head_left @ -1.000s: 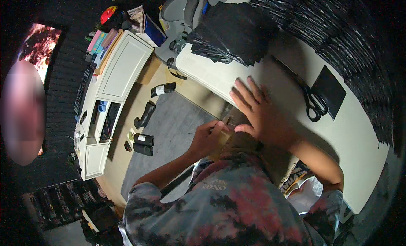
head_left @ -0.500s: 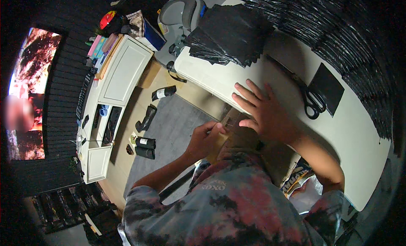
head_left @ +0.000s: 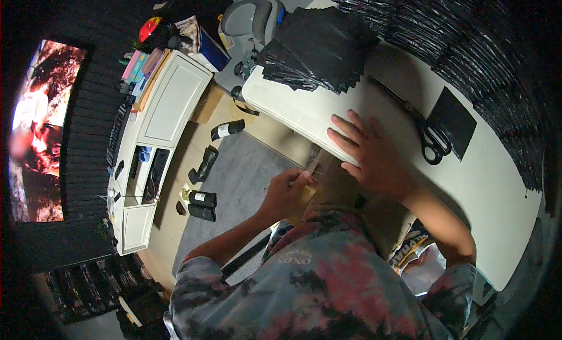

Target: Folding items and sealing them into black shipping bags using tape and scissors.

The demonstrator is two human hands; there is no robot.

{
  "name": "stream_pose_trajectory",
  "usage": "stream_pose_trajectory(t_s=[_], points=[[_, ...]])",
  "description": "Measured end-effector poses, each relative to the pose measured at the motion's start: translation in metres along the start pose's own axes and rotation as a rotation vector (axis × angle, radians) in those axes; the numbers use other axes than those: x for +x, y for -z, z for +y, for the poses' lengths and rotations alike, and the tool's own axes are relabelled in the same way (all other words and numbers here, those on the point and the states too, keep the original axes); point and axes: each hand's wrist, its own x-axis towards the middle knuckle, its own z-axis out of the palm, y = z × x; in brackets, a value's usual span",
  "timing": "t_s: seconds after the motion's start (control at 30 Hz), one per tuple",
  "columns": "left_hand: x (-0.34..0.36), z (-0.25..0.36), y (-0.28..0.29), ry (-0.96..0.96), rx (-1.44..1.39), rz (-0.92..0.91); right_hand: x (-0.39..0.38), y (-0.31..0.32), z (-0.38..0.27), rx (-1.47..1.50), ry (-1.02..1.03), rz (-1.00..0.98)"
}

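Note:
My left hand (head_left: pixel 285 193) is closed in a pinch beside the near edge of the white table (head_left: pixel 492 223), over my lap. Thin, pale strands show at its fingertips, too fine for me to name. My right hand (head_left: pixel 377 161) is held over the table's edge, its fingers stretched out and nothing in them. Black-handled scissors (head_left: pixel 434 142) lie to the right of that hand, partly against a flat black plastic sheet (head_left: pixel 456 120). Beyond my hands, a fanned stack of black plastic sheets (head_left: pixel 319 47) rests at the table's far left corner.
Long overlapping rows of black plastic (head_left: pixel 468 53) line the table's far right side. Black rolls (head_left: pixel 202 205) lie on the floor at left, before a white cabinet (head_left: pixel 175 100). A grey chair (head_left: pixel 246 21) stands behind the table; a shiny printed bag (head_left: pixel 418 258) sits below my right arm.
My right hand has shifted slightly to the right, and its thumb and fingers are a little closer together. My left hand has stayed nearly in place.

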Motion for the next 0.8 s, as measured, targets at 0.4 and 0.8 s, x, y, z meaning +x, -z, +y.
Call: stream_pose_trajectory(t_s=[0.4,0.8], points=[[0.004,0.007,0.005,0.008,0.079,-0.074,-0.028,0.027,-0.006,-0.114,-0.152,-0.149],[0.011,-0.015,-0.012,-0.041,-0.015,0.059,-0.096,0.094,0.071,0.022,-0.662,-0.055]])
